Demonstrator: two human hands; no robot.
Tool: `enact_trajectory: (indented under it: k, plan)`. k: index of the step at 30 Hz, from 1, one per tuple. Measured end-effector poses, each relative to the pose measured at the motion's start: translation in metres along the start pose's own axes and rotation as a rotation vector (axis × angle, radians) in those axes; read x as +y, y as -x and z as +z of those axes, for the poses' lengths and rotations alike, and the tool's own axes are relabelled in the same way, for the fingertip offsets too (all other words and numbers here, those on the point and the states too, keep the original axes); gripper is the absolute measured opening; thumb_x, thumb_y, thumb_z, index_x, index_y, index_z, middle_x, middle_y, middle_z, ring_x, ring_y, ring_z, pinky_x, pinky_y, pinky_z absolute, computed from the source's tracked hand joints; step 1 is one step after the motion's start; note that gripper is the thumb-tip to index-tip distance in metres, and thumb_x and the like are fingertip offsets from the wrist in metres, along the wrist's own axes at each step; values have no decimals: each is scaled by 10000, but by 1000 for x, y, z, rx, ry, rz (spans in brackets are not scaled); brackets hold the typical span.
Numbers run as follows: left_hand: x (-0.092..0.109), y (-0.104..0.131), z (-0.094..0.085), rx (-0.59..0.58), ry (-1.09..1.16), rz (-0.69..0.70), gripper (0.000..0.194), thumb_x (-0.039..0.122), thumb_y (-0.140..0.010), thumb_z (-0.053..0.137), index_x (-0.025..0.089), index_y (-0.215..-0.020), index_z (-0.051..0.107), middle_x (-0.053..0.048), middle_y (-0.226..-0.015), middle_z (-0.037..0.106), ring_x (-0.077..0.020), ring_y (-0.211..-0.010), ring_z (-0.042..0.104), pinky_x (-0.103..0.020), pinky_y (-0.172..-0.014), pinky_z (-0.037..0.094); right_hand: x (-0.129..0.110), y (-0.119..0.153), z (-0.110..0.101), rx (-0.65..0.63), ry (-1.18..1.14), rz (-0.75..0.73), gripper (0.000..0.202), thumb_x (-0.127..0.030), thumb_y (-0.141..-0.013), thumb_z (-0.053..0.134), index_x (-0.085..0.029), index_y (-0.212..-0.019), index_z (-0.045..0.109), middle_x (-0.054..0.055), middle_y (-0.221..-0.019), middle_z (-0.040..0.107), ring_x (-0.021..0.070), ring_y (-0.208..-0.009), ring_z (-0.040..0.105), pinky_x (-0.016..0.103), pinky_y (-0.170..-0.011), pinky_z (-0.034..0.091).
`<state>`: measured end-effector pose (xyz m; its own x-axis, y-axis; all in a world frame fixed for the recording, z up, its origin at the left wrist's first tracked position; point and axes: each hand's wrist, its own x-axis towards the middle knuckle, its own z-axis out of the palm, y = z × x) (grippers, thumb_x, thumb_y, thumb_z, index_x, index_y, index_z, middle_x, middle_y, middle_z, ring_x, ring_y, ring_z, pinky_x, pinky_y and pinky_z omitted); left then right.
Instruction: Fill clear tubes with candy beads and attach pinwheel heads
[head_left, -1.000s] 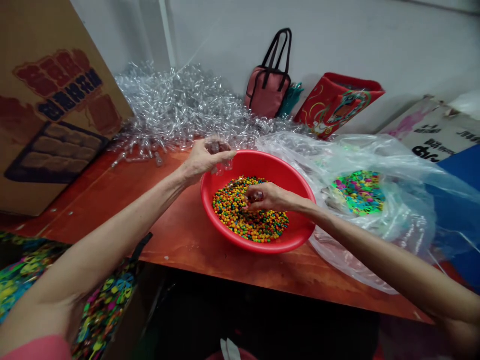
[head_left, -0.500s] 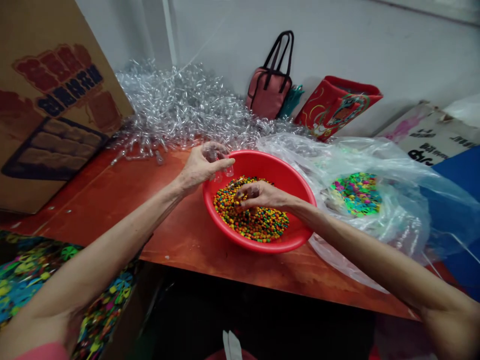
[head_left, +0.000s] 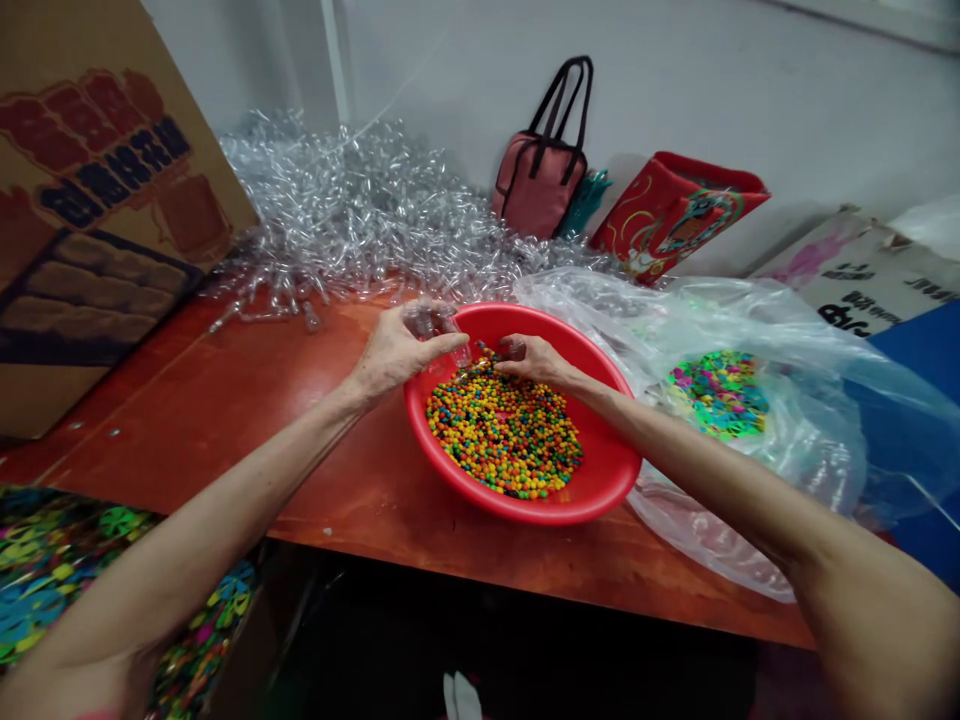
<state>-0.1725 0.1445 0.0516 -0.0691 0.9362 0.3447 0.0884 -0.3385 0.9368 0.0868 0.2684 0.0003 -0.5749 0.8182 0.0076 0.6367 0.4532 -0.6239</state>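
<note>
A red plastic basin (head_left: 611, 470) stands on the table, its bottom covered with small round multicoloured balls (head_left: 517, 430). At its far left rim my left hand (head_left: 401, 350) is closed around a few clear plastic tubes (head_left: 460, 352), held between thumb and fingers. My right hand (head_left: 538, 360) hovers over the far part of the balls, just right of those tubes. Its fingers are curled together, and what they hold is hidden. Some balls and a shiny clear piece show between the two hands.
Behind lies a large heap of clear plastic tubes (head_left: 360, 210). A cardboard box (head_left: 90, 200) rises at left, above colourful flat pieces (head_left: 45, 570). To the right spreads a clear plastic bag (head_left: 802, 450) of colourful pieces. A pink handbag (head_left: 536, 190) and red bag (head_left: 667, 220) stand against the wall.
My right hand has risen out of the middle of the balls and moved to the far side, near the tubes. My left hand, still holding the tubes, has lowered slightly.
</note>
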Motion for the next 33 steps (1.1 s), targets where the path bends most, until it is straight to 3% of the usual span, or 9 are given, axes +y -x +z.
enact_trajectory:
  k: [5, 9, 12, 16, 19, 22, 25, 28, 33]
  plan:
    - [1, -2, 0, -21, -3, -6, 311, 344, -680, 912, 176, -868, 730, -12, -762, 703, -100, -578, 540, -233, -498, 428, -1, 8, -7, -124, -66, -37, 374, -514, -789, 724, -168, -929, 695, 7, -846, 669, 158, -748, 562, 282, -682, 431]
    - [-1, -1, -1, -18, 22, -25, 329, 377, -705, 895, 175, -894, 718, -15, -778, 707, -84, -537, 504, -230, -469, 398, -5, 20, -19, -92, -39, -18, 274, -436, -861, 662, -164, -889, 689, 6, -798, 667, 154, -704, 577, 283, -670, 438]
    - [-6, -1, -1, -2, 22, -11, 399, 380, -682, 906, 178, -979, 732, -32, -838, 736, -103, -584, 541, -244, -511, 436, -17, 37, -19, -193, 273, -4, 135, -256, -890, 646, -156, -917, 733, 34, -835, 725, 176, -743, 648, 282, -698, 471]
    - [-13, -3, 1, -8, -25, 30, 384, 393, -680, 912, 183, -957, 747, -35, -837, 739, -131, -664, 582, -270, -595, 479, -49, 55, 18, -276, 736, 12, 226, -73, -943, 556, -136, -933, 773, 144, -921, 774, 245, -852, 713, 321, -754, 510]
    - [-17, -3, 1, -3, -57, 62, 345, 388, -680, 913, 180, -894, 740, -29, -812, 734, -142, -708, 603, -282, -654, 495, -77, 56, 57, -263, 754, -50, 325, -44, -996, 444, -108, -1007, 763, 224, -1114, 765, 294, -1006, 694, 380, -835, 521]
    - [-18, -3, 1, -8, -58, 91, 342, 378, -689, 899, 183, -926, 748, -26, -832, 743, -149, -741, 626, -297, -707, 518, -96, 50, 74, -332, 603, -197, 315, -56, -1012, 436, -129, -960, 738, 199, -1152, 751, 258, -983, 646, 383, -877, 503]
    - [-17, -2, 2, -11, -45, 102, 341, 372, -708, 877, 193, -964, 743, -12, -831, 732, -140, -732, 621, -289, -699, 516, -99, 46, 63, -439, 432, -269, 180, -72, -953, 547, -143, -904, 705, 81, -916, 728, 178, -769, 571, 319, -734, 469]
    - [-11, -1, 9, -12, 22, 97, 319, 355, -733, 846, 202, -980, 715, 3, -825, 706, -130, -723, 618, -276, -685, 519, -86, 48, 37, -482, 245, -254, 59, -193, -915, 676, -152, -943, 707, -10, -800, 665, 141, -698, 516, 275, -657, 411]
    - [2, 4, 25, -70, 145, 24, 302, 338, -724, 820, 214, -958, 676, -14, -845, 696, -145, -716, 657, -250, -580, 521, -50, 64, -10, -593, -70, -148, 308, -418, -916, 725, -169, -1096, 747, -2, -894, 727, 150, -767, 585, 275, -724, 455]
